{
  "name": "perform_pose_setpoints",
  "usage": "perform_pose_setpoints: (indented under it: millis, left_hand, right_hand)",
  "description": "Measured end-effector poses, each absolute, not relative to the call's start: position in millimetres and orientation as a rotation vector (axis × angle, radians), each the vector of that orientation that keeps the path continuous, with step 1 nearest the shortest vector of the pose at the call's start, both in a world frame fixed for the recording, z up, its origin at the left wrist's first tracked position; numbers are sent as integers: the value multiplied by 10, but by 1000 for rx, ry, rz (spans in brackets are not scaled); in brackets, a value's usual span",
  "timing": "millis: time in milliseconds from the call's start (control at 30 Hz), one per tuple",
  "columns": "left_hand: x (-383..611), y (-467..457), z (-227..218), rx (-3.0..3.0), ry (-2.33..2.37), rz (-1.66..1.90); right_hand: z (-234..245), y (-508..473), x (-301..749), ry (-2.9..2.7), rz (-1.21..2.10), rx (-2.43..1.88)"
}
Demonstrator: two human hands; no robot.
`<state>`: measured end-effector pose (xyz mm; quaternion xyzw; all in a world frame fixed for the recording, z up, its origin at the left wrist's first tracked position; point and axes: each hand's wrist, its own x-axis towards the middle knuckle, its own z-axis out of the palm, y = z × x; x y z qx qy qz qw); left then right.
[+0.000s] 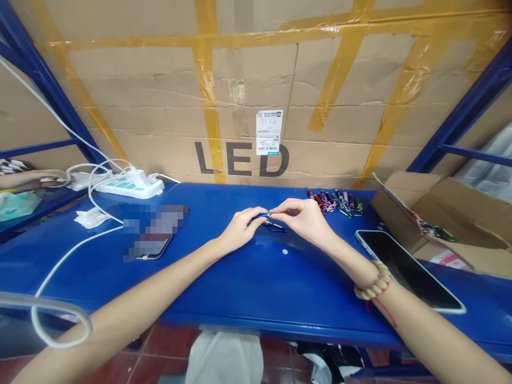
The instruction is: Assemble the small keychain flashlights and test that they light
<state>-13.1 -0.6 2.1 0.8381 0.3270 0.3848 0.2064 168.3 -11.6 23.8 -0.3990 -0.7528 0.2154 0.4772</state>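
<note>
My left hand (239, 230) and my right hand (307, 221) meet above the middle of the blue table, both closed on a small blue keychain flashlight (261, 215). Thumb and fingers of my left hand pinch its body, while the right fingertips grip the other end. Its blue carabiner clip (277, 228) dangles just below the fingertips. Much of the flashlight's body is hidden by my fingers. Behind my right hand lies a group of similar keychain flashlights (335, 202) in red, purple, blue and green, with clips.
A phone (408, 269) lies by my right forearm, beside an open cardboard box (460, 213). Left are another phone (158, 234), a power strip (128, 184) and a white cable (64, 256). A large carton (160, 106) stands behind. Another person's hand (44, 177) is at far left.
</note>
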Motion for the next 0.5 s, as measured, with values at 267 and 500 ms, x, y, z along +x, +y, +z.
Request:
perform_pose_setpoints:
  millis: [267,500]
  left_hand:
    - [-143,-69,-19,2519,919,931]
    - [-150,-72,-66,2649,926,1022]
  right_hand:
    - [292,-171,1768,-2095,471,-1033]
    - [295,-204,1722,-1996,728,-1121]
